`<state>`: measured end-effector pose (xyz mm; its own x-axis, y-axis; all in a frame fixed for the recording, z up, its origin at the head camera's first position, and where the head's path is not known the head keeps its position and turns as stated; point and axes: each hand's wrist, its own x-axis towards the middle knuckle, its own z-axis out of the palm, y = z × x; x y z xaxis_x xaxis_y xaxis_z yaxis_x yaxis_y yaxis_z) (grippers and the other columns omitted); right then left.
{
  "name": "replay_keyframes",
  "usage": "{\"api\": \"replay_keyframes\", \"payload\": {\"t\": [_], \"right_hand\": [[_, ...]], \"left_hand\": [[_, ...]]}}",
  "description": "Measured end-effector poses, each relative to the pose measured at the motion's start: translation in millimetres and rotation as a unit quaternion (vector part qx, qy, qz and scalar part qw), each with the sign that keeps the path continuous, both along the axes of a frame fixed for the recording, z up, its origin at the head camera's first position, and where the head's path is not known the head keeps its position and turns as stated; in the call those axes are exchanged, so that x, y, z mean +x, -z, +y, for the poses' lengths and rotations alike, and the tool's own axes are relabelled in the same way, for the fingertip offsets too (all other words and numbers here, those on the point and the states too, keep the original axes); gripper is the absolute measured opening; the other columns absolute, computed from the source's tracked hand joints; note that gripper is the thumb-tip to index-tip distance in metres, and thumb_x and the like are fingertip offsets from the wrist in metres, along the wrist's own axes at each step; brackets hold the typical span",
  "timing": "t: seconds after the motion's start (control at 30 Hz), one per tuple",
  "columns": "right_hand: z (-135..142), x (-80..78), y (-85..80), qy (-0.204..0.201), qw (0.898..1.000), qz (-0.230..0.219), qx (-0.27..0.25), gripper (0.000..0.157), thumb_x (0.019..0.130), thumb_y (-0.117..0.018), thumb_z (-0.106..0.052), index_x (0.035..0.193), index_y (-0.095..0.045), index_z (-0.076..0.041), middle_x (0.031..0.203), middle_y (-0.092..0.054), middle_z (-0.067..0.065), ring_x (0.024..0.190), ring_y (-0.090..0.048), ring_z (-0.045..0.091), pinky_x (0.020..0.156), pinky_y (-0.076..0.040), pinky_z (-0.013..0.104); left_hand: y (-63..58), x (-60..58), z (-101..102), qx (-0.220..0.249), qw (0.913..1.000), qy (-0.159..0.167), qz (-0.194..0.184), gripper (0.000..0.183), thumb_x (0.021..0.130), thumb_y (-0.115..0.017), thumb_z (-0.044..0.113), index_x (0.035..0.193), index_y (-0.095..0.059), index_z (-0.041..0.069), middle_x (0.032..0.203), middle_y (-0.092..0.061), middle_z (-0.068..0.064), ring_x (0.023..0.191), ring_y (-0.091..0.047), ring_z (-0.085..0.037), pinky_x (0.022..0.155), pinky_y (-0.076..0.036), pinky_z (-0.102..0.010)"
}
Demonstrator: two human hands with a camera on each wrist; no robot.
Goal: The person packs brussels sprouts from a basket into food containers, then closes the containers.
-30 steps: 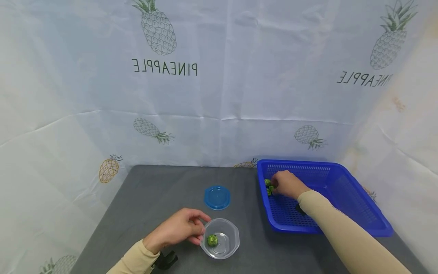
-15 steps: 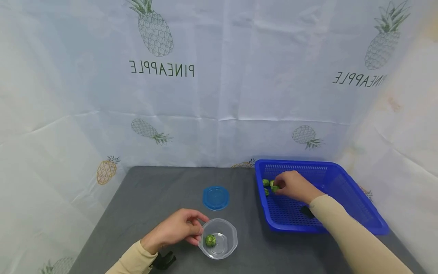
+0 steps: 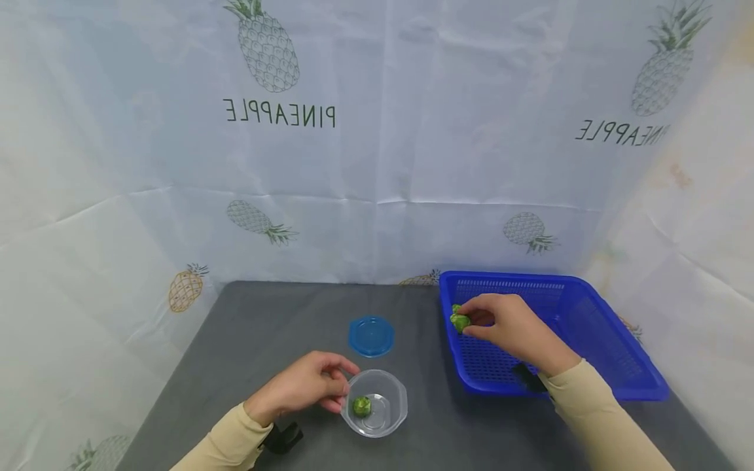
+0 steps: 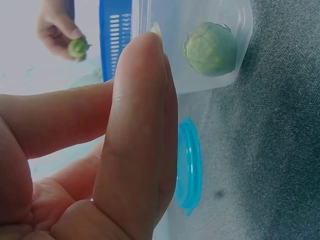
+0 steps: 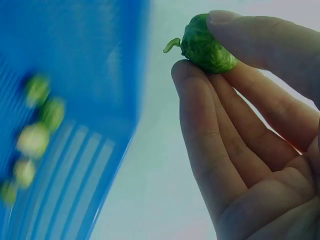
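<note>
My right hand [image 3: 509,324] pinches a Brussels sprout [image 5: 205,45] between thumb and fingertips, above the left side of a blue basket [image 3: 512,277]. A short curled bit of leaf sticks out from the sprout in the right wrist view. With its fingertips at the left rim, my left hand [image 3: 309,386] holds a clear plastic container [image 3: 385,428]. Inside that container lies a single Brussels sprout [image 4: 210,49], resting toward the side nearest the left hand. More Brussels sprouts [image 5: 34,140], several of them, lie blurred in the basket; in the head view the right hand mostly covers them.
A blue lid [image 3: 371,337] lies flat on the grey tabletop [image 3: 283,320] just behind the container. White pineapple-print sheets [image 3: 377,163] hang behind and beside the table. The basket's raised walls stand on the right side.
My right hand has lifted a Brussels sprout up from the group in the basket and shifted slightly left with it. The left hand stays at the container's rim.
</note>
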<state>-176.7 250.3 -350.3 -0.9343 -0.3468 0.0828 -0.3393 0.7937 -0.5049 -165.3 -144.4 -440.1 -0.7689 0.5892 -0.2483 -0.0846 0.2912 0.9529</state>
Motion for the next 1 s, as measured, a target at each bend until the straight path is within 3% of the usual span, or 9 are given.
{"api": "replay_keyframes", "payload": {"t": [0.2,0.4,0.5,0.73,1.0], "right_hand": [[-48,6.8,8.0,-0.066,0.998,0.004,-0.022,0.028,0.094,-0.085,-0.012,0.121,-0.079,-0.018,0.11,-0.078,-0.008,0.095,-0.074,0.004,0.083,-0.064,0.023],[-84,17.1,19.0,-0.134,0.99,-0.009,-0.033,0.03,0.093,-0.085,-0.008,0.121,-0.079,-0.016,0.113,-0.078,-0.005,0.099,-0.076,0.011,0.087,-0.066,0.03],[-96,21.6,25.7,-0.16,0.986,-0.017,-0.03,0.03,0.093,-0.086,-0.008,0.121,-0.08,-0.016,0.112,-0.078,-0.006,0.099,-0.075,0.009,0.087,-0.066,0.028],[-116,28.9,42.2,-0.198,0.979,-0.046,-0.024,0.027,0.093,-0.086,-0.01,0.117,-0.08,-0.019,0.111,-0.077,-0.01,0.098,-0.069,-0.002,0.087,-0.064,0.024],[-132,37.0,53.1,-0.227,0.972,-0.054,-0.009,0.026,0.091,-0.088,-0.009,0.114,-0.081,-0.02,0.109,-0.076,-0.012,0.095,-0.07,0.0,0.084,-0.063,0.02]], "left_hand": [[-0.2,-0.5,1,-0.001,1.0,-0.006,0.0,0.033,0.101,-0.069,0.006,0.133,-0.071,-0.003,0.096,-0.073,-0.011,0.079,-0.075,-0.016,0.073,-0.069,-0.034],[-0.9,0.0,1,-0.003,1.0,-0.007,-0.001,0.033,0.102,-0.069,0.006,0.134,-0.071,-0.003,0.095,-0.072,-0.01,0.079,-0.074,-0.017,0.072,-0.069,-0.034],[-0.9,0.6,-1,-0.006,1.0,-0.007,-0.004,0.033,0.103,-0.068,0.006,0.134,-0.071,-0.002,0.096,-0.072,-0.01,0.079,-0.074,-0.017,0.072,-0.069,-0.034],[-1.0,1.5,-4,-0.01,0.9999,-0.006,-0.002,0.032,0.104,-0.067,0.006,0.135,-0.07,-0.003,0.096,-0.071,-0.01,0.079,-0.074,-0.017,0.073,-0.069,-0.035],[-3.9,2.7,-2,-0.013,0.9998,-0.008,-0.011,0.033,0.104,-0.067,0.006,0.136,-0.069,-0.002,0.098,-0.072,-0.012,0.08,-0.075,-0.018,0.075,-0.07,-0.037]]}}
